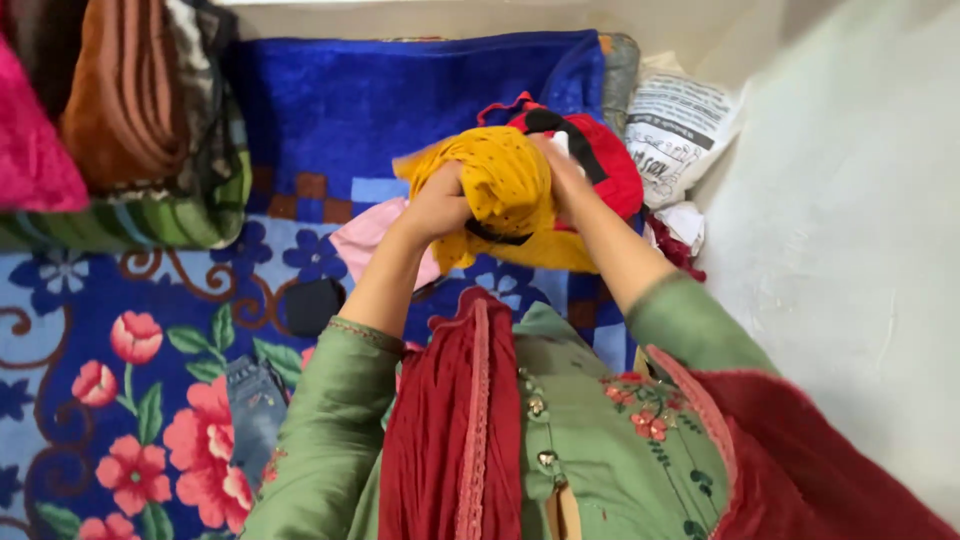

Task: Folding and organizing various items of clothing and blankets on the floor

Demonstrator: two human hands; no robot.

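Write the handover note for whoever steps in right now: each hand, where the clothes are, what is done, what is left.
Left hand: closed on the yellow dotted cloth, held up over the bed.
Right hand: gripping the same cloth from its other side.
Red and black garment: loose, just behind the yellow cloth.
Pink garment and jeans: lying on the floral bedsheet.
Stack of folded fabrics: at the far left corner.
Printed white bag: by the wall.
Done: a stack stands folded.
Left: the yellow cloth is still bunched; the red, pink and denim pieces lie unfolded.

Yellow dotted cloth (500, 180); red garment (610, 160); blue floral bedspread (120, 330); solid blue blanket (400, 100); green embroidered sleeves (330, 440).
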